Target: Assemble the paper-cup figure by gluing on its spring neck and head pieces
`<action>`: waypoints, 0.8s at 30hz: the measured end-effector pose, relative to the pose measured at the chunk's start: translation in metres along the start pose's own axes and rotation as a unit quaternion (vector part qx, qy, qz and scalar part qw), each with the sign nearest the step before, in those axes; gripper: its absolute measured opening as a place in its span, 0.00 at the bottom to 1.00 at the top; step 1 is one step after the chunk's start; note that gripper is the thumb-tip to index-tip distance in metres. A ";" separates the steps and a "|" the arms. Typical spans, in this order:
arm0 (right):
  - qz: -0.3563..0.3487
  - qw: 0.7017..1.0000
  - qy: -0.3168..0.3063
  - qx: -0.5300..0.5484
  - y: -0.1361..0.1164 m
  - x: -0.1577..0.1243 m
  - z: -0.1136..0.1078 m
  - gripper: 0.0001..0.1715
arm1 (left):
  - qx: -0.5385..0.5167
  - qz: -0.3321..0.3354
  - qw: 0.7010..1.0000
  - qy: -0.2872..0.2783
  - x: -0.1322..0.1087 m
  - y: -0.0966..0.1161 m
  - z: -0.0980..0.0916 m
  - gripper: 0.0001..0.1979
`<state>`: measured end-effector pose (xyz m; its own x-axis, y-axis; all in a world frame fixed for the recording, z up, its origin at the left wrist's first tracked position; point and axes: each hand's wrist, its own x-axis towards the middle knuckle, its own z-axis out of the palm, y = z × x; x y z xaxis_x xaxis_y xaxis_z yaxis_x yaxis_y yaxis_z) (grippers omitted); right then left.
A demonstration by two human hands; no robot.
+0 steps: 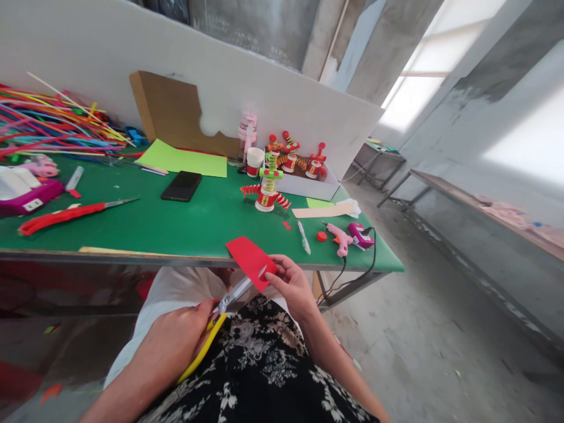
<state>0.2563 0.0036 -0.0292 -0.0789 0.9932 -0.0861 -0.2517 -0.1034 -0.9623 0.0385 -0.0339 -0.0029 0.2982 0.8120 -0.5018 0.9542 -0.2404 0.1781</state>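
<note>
My left hand (183,333) is closed around yellow-handled scissors (238,292). Their metal blades point up and right and meet the lower edge of a piece of red paper (250,259). My right hand (288,282) pinches that paper at its right side between thumb and fingers. A small slit or pale spot shows in the paper close to my thumb. Both hands are in front of the table's near edge, over my lap. On the table beyond stands a paper-cup figure (265,200) with folded red arms and a green neck.
A white box (304,187) holds several similar figures. Near the right end of the green table (211,217) lie a pink glue gun (340,238) with its cord and a pen (304,237). Further left are a phone (181,186), green paper (183,160), red-handled scissors (66,218) and pipe cleaners (57,120).
</note>
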 end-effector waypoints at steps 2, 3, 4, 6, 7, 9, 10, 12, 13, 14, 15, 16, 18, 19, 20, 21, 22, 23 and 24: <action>-0.002 1.000 0.001 -0.001 0.000 0.000 0.000 0.22 | -0.001 0.000 1.000 0.004 0.000 0.000 0.001 0.22; -0.002 1.000 0.000 -0.002 0.001 0.000 0.000 0.22 | -0.001 -0.001 1.000 0.003 0.000 0.000 0.001 0.22; -0.002 1.000 0.000 -0.003 0.001 0.000 0.000 0.22 | -0.001 -0.001 1.000 0.003 0.000 0.000 0.001 0.22; -0.001 1.000 -0.001 -0.002 0.001 0.000 -0.001 0.23 | 0.001 -0.004 1.000 -0.001 0.000 0.001 0.000 0.22; 0.000 1.000 -0.001 -0.001 0.001 0.000 -0.001 0.23 | 0.001 -0.006 1.000 -0.003 0.000 0.001 0.000 0.22; 0.001 1.000 -0.001 0.001 0.001 0.000 -0.001 0.23 | 0.002 -0.009 1.000 -0.006 0.001 0.001 0.000 0.22; 0.001 1.000 -0.001 0.002 0.001 0.000 -0.002 0.23 | 0.002 -0.009 1.000 -0.006 0.001 0.001 0.000 0.22; 0.002 1.000 -0.001 0.001 0.002 0.000 -0.002 0.23 | 0.001 -0.007 1.000 -0.006 0.002 0.000 0.000 0.22; 0.002 1.000 -0.001 0.000 0.002 0.000 -0.003 0.23 | 0.000 -0.006 1.000 -0.005 0.002 0.000 0.001 0.22; 0.002 1.000 -0.001 -0.001 0.002 0.000 -0.003 0.23 | -0.001 -0.005 1.000 -0.005 0.002 0.000 0.001 0.22; 0.001 1.000 -0.001 -0.003 0.003 0.000 -0.003 0.23 | -0.001 -0.005 1.000 -0.005 0.002 -0.001 0.002 0.22; 0.001 1.000 -0.003 -0.004 0.003 0.000 -0.004 0.23 | -0.001 -0.006 1.000 -0.005 0.002 -0.001 0.002 0.22; -0.001 1.000 -0.006 -0.008 0.004 0.000 -0.004 0.23 | 0.003 -0.007 1.000 -0.004 0.003 -0.002 0.003 0.22; -0.001 1.000 -0.007 -0.009 0.005 0.000 -0.005 0.23 | 0.006 -0.008 1.000 -0.003 0.003 -0.002 0.004 0.22; -0.002 1.000 -0.008 -0.009 0.005 0.000 -0.005 0.23 | 0.007 -0.008 1.000 -0.001 0.003 -0.002 0.004 0.22; -0.003 1.000 -0.009 -0.010 0.005 0.000 -0.005 0.23 | 0.009 -0.008 1.000 0.001 0.002 -0.002 0.004 0.22; -0.004 1.000 -0.010 -0.010 0.005 0.001 -0.005 0.23 | 0.009 -0.007 1.000 0.004 0.002 -0.002 0.005 0.22; -0.006 1.000 -0.010 -0.009 0.005 0.001 -0.005 0.23 | 0.010 -0.007 1.000 0.005 0.002 -0.003 0.005 0.22; -0.008 1.000 -0.011 -0.008 0.005 0.001 -0.006 0.24 | 0.010 -0.008 1.000 0.006 0.002 -0.003 0.005 0.22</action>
<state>0.2603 0.0043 -0.0356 -0.0956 0.9933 -0.0652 -0.2372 -0.0863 -0.9676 0.0367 -0.0339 -0.0090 0.2837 0.8215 -0.4946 0.9589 -0.2385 0.1538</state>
